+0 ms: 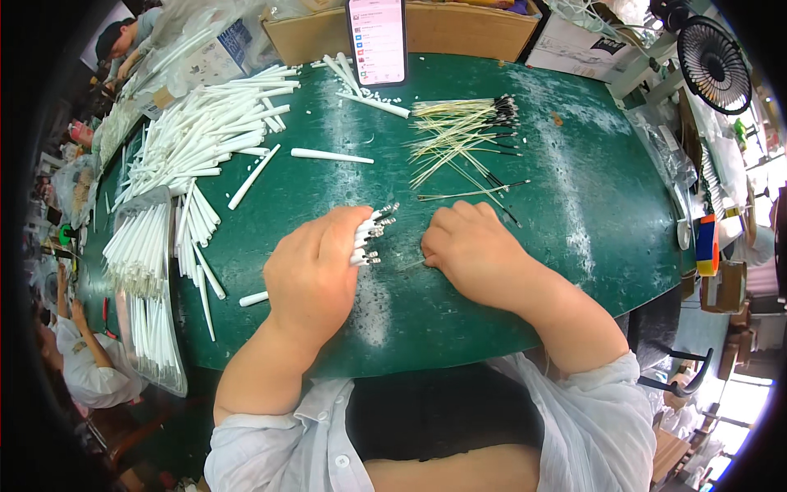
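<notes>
My left hand is closed round a bundle of white tapered tubes. Small clear-tipped bulbs with black collars stick out of the tube ends on the bundle's right side. Just to the right, the fingers of my right hand pinch a thin pale wire, which points towards the bundle. Beyond the right hand lies a spread pile of pale yellow wires with black-collared bulbs at their right ends. A single white tube lies farther off, between the wire pile and a large heap of white tubes.
A clear plastic tray of tubes sits at the left edge of the green table. A lit phone stands at the back before a cardboard box. A black fan is back right. Other people work at left.
</notes>
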The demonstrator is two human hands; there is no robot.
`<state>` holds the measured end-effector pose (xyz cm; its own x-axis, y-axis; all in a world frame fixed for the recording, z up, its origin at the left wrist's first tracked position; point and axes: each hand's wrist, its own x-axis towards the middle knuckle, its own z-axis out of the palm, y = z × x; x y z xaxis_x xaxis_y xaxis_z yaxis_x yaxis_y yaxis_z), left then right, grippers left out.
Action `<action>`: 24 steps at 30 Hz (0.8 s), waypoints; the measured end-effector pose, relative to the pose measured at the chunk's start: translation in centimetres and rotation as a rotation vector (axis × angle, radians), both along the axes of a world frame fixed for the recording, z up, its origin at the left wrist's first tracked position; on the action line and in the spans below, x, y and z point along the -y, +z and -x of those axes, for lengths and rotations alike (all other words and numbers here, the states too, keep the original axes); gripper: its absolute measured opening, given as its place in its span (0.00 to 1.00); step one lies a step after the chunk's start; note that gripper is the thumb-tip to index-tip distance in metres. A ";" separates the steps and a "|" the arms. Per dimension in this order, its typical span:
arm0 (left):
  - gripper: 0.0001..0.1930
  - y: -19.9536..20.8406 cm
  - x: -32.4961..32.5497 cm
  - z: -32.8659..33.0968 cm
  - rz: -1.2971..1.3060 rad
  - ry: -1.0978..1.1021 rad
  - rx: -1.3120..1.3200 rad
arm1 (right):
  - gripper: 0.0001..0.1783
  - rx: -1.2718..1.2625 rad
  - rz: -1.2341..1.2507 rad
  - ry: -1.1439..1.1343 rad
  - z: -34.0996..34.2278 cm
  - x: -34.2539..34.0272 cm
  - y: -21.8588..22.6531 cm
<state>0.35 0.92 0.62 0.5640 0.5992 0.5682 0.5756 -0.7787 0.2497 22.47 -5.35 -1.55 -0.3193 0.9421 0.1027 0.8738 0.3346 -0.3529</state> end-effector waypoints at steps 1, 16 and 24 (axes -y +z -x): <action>0.18 0.1 0.1 0.0 -0.009 -0.013 0.005 | 0.06 -0.013 -0.045 0.044 0.1 0.2 0.0; 0.19 -0.1 0.5 -0.2 -0.163 -0.108 0.044 | 0.24 -0.212 -0.887 0.072 1.6 1.4 3.6; 0.20 -0.2 0.7 -0.1 -0.195 -0.129 0.044 | 0.23 -0.143 -0.884 0.055 2.1 1.7 3.4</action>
<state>0.41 0.23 0.42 0.6008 0.4006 0.6918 0.4605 -0.8808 0.1102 20.37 -7.06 1.84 -0.2906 0.4838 0.8255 0.8159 0.5760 -0.0504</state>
